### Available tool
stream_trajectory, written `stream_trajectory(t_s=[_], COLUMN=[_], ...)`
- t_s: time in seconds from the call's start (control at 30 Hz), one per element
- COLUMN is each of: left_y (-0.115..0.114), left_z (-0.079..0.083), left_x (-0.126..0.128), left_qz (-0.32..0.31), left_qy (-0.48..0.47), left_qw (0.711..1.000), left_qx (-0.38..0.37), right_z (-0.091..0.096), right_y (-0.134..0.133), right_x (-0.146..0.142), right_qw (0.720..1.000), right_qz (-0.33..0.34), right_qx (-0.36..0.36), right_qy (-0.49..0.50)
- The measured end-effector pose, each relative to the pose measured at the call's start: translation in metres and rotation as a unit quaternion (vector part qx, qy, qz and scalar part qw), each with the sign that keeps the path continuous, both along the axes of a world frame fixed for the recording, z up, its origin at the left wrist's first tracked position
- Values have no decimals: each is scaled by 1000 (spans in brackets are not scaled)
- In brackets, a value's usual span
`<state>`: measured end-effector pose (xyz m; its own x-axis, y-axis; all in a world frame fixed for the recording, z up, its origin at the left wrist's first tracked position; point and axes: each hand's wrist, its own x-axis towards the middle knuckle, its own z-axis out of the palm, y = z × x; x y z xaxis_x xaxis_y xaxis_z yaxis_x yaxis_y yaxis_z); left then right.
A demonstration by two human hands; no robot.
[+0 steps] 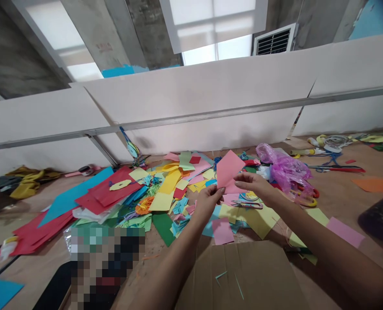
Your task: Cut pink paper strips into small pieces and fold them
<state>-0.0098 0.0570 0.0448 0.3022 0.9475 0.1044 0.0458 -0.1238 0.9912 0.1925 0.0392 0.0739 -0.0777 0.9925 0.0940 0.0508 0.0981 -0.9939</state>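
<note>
A pink sheet of paper [229, 170] is held up, tilted, over the pile of coloured paper. My left hand [208, 201] pinches its lower left corner between thumb and fingers. At the sheet's lower right edge, my right hand [254, 184] has its fingers closed on the paper. Just below the right hand lies a pair of small scissors [247, 204], on top of other cut paper. Another pink piece [223, 231] rests below my hands, by the edge of a brown cardboard sheet [259, 267].
Red sheets [49, 230] and a blue sheet [65, 202] lie to the left, near a glue bottle [9, 247]. A purple plastic bag [285, 170] sits on the right, near scissors with a red and yellow handle [307, 198]. A white panel [211, 125] stands behind.
</note>
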Motion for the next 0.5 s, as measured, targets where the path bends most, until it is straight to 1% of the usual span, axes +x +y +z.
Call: stream_trajectory(t_s=[0.13,0.23,0.37,0.5], left_y=[-9,-11,-8,-4], left_z=[-3,-1,2,3], left_x=[8,7,4,1], left_qz=[-50,-76,-73,-66], left_qy=[-3,-6,-31,-35], left_qw=[999,996,996,997], left_qx=[-20,-38,-49,-19], right_z=[-13,-15,-10,-8], right_y=[-2,-3,-2,-1], right_x=[-12,-12,-8,-8], right_qw=[1000,999,996,992], right_qz=[2,-19,-46,-58], right_qx=[-4,-11,-18,-32], right_qy=[9,28,68,109])
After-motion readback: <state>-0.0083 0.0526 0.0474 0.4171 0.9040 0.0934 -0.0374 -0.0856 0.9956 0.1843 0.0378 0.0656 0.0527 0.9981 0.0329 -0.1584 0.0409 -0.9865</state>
